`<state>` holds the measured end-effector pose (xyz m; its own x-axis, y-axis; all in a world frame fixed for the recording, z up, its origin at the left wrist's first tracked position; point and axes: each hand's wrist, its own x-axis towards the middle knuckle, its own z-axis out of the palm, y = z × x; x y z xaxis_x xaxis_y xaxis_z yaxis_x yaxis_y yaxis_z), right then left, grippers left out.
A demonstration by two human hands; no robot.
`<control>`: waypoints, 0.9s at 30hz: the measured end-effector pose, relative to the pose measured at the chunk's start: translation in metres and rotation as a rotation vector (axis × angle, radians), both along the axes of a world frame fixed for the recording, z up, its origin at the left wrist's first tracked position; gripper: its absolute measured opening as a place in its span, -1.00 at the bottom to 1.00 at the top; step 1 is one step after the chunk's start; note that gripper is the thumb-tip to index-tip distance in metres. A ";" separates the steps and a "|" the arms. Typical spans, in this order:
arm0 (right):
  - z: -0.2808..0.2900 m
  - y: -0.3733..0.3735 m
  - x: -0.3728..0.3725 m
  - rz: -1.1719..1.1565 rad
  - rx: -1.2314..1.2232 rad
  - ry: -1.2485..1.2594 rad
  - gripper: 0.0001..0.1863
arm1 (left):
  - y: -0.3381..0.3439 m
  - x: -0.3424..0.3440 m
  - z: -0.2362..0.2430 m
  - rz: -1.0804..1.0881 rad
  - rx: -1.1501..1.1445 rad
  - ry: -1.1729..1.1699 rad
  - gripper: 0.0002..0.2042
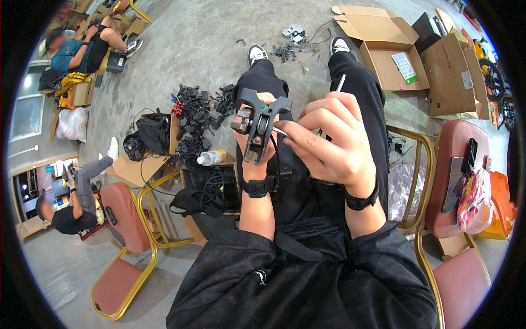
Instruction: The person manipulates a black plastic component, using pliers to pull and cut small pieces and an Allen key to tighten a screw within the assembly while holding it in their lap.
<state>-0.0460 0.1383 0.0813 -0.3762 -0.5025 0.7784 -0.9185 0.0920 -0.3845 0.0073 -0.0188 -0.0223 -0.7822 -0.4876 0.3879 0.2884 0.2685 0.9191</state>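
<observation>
My left hand (267,160) is closed around a black forked bracket-like part (265,118) with bolts in it, held up in front of my lap. The part covers most of that hand's fingers. In my right hand (342,143) a slim metal rod-shaped tool (342,83) is pinched between the fingers. One end of it points up past the knuckles; its other end meets the right side of the bracket. Whether it is a hex key or a screwdriver I cannot tell. A dark cable hangs beside the bracket.
Left of my legs lie a heap of black parts and cables (205,107), a clear bottle (211,158) and a black bag (153,131). Small parts (290,44) lie between my feet. Cardboard boxes (394,66) stand far right. Chairs (123,219) flank me; two people sit at left.
</observation>
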 end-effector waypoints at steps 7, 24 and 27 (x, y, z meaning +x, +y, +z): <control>-0.002 -0.002 -0.002 0.017 0.003 -0.032 -0.67 | -0.002 0.001 0.014 0.016 -0.267 0.000 -0.83; 0.004 0.007 0.002 0.102 -0.038 -0.120 -0.70 | 0.009 0.004 0.031 -0.029 -0.145 0.002 -0.64; 0.005 0.008 0.003 0.105 -0.035 -0.133 -0.70 | 0.010 0.006 0.029 -0.016 -0.151 0.042 -0.66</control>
